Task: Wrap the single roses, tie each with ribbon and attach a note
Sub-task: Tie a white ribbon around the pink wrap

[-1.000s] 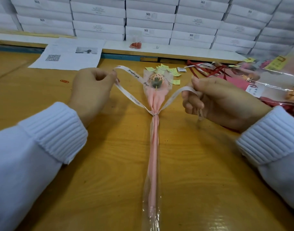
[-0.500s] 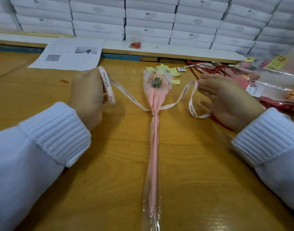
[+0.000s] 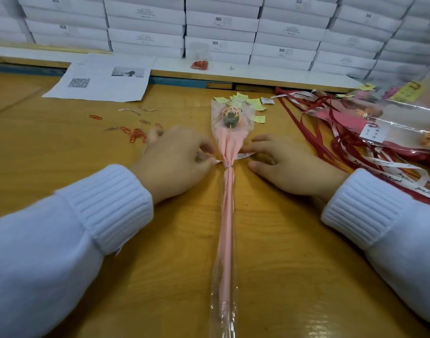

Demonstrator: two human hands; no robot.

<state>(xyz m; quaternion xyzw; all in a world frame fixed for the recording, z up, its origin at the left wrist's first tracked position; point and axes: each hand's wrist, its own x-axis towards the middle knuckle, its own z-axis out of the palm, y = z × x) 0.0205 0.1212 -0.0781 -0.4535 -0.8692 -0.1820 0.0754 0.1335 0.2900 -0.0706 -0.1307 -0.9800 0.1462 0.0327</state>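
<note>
Pink-paper-wrapped single rose in a clear cellophane sleeve is lying lengthwise on the yellow wooden worktop, its bloom pointing to 12 o'clock and its stem end to 6 o'clock. A narrow white ribbon is passing round the gathered neck of the wrap, just below the bloom, with a short length showing on each side.

The left hand is sitting at 9 o'clock of the neck, touching the wrap; its fingers are curling in narrow and pinching the ribbon's left end, though motion blur is softening the detail. The right hand is lying at 3 o'clock of the neck, its fingers stretching out towards the ribbon's right end, forefinger above it and thumb below; whether they are pinching it I cannot tell.

Small yellow paper notes are lying scattered at 12 o'clock, just beyond the bloom. Loose red paper clips are lying at 10 o'clock, near the left hand. A printed white sheet with a QR code is lying at 11 o'clock. A tangle of red and white ribbons is spreading at 2 o'clock, with finished wrapped roses lying beside it. Stacked white cardboard boxes are lining the far edge.
</note>
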